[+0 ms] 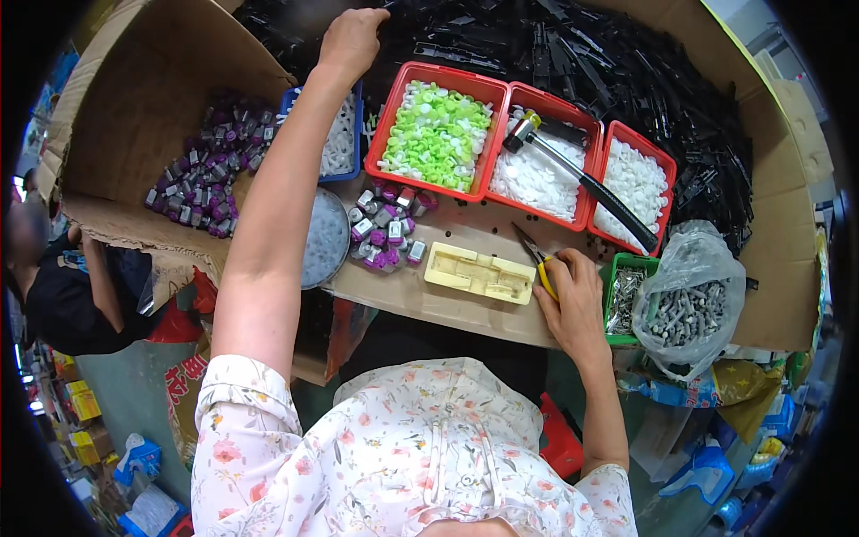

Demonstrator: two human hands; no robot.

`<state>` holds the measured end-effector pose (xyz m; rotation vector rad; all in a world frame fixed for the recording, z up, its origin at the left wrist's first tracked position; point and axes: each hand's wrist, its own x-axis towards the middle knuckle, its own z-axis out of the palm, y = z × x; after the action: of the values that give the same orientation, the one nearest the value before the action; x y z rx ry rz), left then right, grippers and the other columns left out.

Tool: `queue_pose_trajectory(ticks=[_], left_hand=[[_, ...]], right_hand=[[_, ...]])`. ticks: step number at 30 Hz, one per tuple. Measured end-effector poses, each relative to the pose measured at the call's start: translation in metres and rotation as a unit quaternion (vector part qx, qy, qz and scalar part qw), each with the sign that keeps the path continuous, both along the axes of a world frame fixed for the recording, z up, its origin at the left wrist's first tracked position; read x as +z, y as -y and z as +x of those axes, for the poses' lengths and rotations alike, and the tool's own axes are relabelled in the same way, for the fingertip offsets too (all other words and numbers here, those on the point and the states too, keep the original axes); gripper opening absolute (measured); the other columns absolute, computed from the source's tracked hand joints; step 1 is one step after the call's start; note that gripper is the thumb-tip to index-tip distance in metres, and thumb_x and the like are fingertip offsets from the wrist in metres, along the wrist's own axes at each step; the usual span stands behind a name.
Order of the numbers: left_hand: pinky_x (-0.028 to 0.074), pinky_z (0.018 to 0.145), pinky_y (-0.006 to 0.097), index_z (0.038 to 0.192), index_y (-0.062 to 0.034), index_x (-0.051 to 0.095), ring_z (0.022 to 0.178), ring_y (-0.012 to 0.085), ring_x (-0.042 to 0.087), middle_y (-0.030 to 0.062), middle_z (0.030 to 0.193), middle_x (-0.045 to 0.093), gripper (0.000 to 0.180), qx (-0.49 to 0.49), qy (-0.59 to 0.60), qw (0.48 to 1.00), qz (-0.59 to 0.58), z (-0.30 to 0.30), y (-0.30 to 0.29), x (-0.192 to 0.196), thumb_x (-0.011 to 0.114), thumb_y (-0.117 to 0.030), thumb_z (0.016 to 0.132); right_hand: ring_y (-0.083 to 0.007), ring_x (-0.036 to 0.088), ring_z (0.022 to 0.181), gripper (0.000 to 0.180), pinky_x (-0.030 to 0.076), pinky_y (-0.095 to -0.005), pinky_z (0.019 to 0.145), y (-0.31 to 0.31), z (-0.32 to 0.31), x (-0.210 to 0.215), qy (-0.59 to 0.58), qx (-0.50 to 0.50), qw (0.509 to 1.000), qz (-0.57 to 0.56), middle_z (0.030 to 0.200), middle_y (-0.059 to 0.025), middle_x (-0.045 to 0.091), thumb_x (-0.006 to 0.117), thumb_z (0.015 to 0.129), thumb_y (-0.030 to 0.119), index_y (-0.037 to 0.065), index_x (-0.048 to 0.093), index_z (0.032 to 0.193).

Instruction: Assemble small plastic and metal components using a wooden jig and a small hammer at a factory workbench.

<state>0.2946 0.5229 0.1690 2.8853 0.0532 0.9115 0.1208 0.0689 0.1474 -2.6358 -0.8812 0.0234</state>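
My left hand (351, 43) stretches to the far side, over a heap of black plastic parts (573, 54). Its fingers are closed together; what they hold, if anything, is hidden. Near the table's front edge, my right hand (577, 300) is closed on pliers with yellow handles (542, 262), jaws pointing away to the left. Just left of the pliers lies a cream-coloured block (480, 272) with a shaped recess. Beside it sits a pile of small silver-and-purple parts (386, 225).
Red trays (488, 183) hold green and white plastic pieces; a hammer (582, 174) lies across two. A blue tray (358, 134) and round dish (324, 237) flank my left forearm. At right are a green tray (617, 338) and bag of grey parts (687, 300). A cardboard box (116, 116) stands left.
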Motion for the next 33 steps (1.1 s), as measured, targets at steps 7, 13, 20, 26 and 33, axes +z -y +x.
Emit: queue_pose_trajectory(ticks=[7,13,20,26,33], left_hand=[[0.056,0.08,0.037,0.108,-0.0085,0.071,0.094,0.0308,0.068,0.0119,0.099,0.071,0.022,-0.163,0.201,0.966,0.02,-0.071,0.105,0.066,0.068,-0.009,0.086],[0.053,0.077,0.037,0.101,-0.0082,0.071,0.096,0.0241,0.063,0.0067,0.099,0.064,0.025,-0.297,0.169,0.94,0.018,-0.173,0.219,0.021,0.067,-0.011,0.077],[0.049,0.079,0.036,0.123,0.0045,0.061,0.092,0.0232,0.059,0.0086,0.102,0.061,0.049,-0.309,0.012,0.949,-0.058,-0.242,0.264,-0.021,0.062,-0.007,0.075],[0.049,0.087,0.037,0.123,0.0076,0.056,0.098,0.0279,0.058,0.0138,0.11,0.059,0.048,-0.321,-0.09,0.933,-0.134,-0.241,0.263,-0.043,0.061,-0.001,0.076],[0.052,0.086,0.039,0.116,0.0027,0.061,0.102,0.0338,0.06,0.0168,0.114,0.059,0.041,-0.338,-0.006,0.904,-0.26,-0.233,0.257,-0.056,0.065,0.008,0.075]], right_hand=[[-0.037,0.051,0.117,0.04,0.042,-0.0447,0.097,-0.002,-0.001,0.024,0.012,0.015,1.0,0.02,0.126,-0.0179,0.05,0.074,0.081,0.011,0.003,0.058,0.117],[-0.0333,0.062,0.099,0.03,0.049,-0.0386,0.086,-0.014,0.0,0.033,0.016,-0.001,0.976,0.216,0.108,-0.0168,0.061,0.069,0.083,0.002,0.001,0.062,0.112],[-0.0268,0.067,0.088,0.021,0.051,-0.0343,0.079,-0.017,-0.002,0.021,-0.148,-0.011,0.941,0.305,0.097,-0.015,0.065,0.06,0.088,-0.004,-0.001,0.063,0.109],[-0.0233,0.066,0.088,0.021,0.05,-0.0312,0.076,-0.019,-0.005,0.025,-0.076,0.015,0.966,0.245,0.098,-0.0125,0.066,0.062,0.087,-0.004,0.0,0.065,0.108],[-0.0343,0.065,0.086,0.02,0.051,-0.0382,0.074,-0.022,-0.013,0.024,-0.013,0.042,0.971,0.237,0.101,-0.0167,0.063,0.065,0.087,-0.002,-0.001,0.064,0.107]])
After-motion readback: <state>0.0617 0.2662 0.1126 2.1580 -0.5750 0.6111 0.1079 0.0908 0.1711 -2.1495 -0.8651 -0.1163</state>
